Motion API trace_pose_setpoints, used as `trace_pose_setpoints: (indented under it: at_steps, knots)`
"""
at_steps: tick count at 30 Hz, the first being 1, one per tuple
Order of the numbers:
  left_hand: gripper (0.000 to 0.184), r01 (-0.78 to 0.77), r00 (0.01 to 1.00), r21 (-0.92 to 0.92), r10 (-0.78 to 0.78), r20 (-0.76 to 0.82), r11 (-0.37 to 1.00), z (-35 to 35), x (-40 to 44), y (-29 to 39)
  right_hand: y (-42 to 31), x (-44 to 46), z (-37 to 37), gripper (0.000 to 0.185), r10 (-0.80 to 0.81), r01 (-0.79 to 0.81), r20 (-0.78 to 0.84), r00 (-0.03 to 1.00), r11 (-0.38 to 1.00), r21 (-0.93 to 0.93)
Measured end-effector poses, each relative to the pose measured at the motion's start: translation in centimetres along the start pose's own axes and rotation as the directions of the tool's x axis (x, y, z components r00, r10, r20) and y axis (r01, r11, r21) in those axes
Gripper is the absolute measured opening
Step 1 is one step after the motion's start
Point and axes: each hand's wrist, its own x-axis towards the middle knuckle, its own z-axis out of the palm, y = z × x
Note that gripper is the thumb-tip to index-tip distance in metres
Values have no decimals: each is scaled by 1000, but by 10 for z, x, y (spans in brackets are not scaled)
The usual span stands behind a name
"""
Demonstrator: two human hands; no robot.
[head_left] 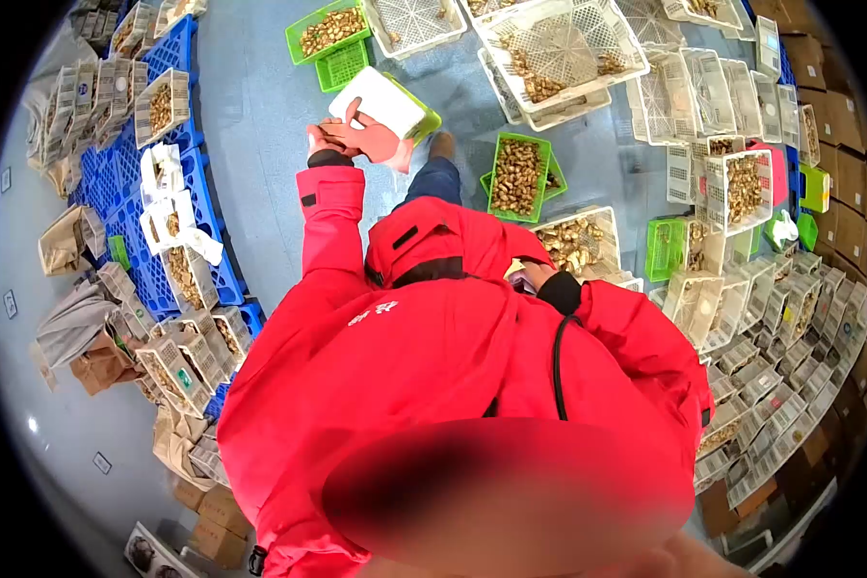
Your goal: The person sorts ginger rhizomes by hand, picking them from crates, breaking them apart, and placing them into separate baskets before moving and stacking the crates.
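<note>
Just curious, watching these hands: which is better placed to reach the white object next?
Probably the left hand: it's stretched forward at the white object, while the right hand is mostly hidden, close to the jacket.

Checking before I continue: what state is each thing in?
Left hand: at white block, grip unclear
Right hand: mostly hidden, grip unclear
White block: partly covered by left hand
Near green basket: filled, stacked
Large white crate: partly filled, stacked
Far green basket: holding brown pieces
</note>
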Motion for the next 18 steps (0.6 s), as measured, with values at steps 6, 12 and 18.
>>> trace_pose_setpoints:
  at_steps: [6, 12, 18]
  knots:
    - [45, 127, 990, -164, -134, -33, 978, 51, 98, 42, -65, 80, -52, 29, 258, -263, -62, 964, 961, -91]
    - [54, 215, 971, 10, -215, 102, 977, 88, 128, 42, -98, 155, -84, 21, 285, -256, 50, 957, 915, -312]
    - [52, 447, 783, -300, -207, 587, 843, 170, 114, 35, -162, 128, -169, 23, -442, 427, -36, 896, 882, -197]
